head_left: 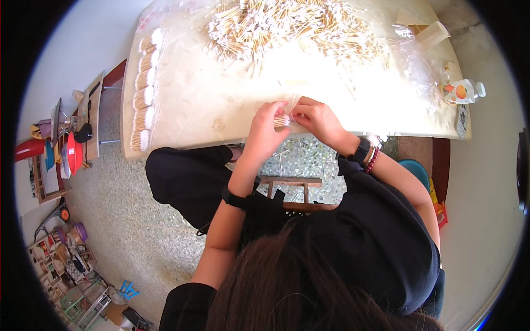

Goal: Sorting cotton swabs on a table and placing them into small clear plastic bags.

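My left hand (263, 132) is curled round a small bundle of cotton swabs (281, 121) at the table's near edge, their white tips facing right. Just to the right, my right hand (317, 118) is closed, thumb and fingertips pinched together close to those tips. Whatever it pinches is lost in the glare; it may be clear film. A large heap of loose cotton swabs (292, 27) spreads over the far part of the table (187, 105). Along the left edge, several packed bundles of cotton swabs (144, 97) lie in a row.
Crumpled clear plastic bags (414, 66) lie at the table's right, beside a bottle (462, 91) with orange fruit on its label. Beneath the near edge shows a wooden stool (301, 182). Shelves with household items (66, 270) stand far left; a small blue stool (128, 289) is on the floor.
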### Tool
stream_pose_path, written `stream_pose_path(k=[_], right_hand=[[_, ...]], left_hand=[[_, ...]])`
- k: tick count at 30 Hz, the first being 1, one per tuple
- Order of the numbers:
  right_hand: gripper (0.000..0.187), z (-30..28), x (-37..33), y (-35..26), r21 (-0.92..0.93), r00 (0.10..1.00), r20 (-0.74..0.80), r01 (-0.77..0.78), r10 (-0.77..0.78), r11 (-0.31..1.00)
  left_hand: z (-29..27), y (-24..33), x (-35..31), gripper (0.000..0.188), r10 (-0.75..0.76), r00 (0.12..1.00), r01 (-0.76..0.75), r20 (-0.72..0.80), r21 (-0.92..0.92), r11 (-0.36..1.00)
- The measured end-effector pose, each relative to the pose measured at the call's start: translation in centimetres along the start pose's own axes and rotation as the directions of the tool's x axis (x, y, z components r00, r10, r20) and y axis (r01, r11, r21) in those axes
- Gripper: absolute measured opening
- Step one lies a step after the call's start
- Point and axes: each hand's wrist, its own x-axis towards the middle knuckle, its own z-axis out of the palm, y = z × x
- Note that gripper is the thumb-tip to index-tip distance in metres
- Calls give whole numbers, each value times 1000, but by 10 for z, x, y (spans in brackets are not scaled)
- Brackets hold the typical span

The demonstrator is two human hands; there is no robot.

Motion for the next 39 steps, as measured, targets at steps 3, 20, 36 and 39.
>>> stream_pose_path(k=[3,20,36,39], right_hand=[[6,-9,4,3,60,999,34,-40,38,997],[11,-14,7,9,96,981,129,-161,148,982],[12,-29,-3,13,162,954,147,-286,263,945],[12,-30,-2,11,135,955,154,-275,254,952]], left_hand=[[12,5,-6,41,86,989,-71,-118,125,990],[48,8,-4,23,228,904,-62,-363,416,907],[19,-24,3,24,194,853,136,-484,565,814],[-6,-36,7,27,175,837,121,-518,487,865]])
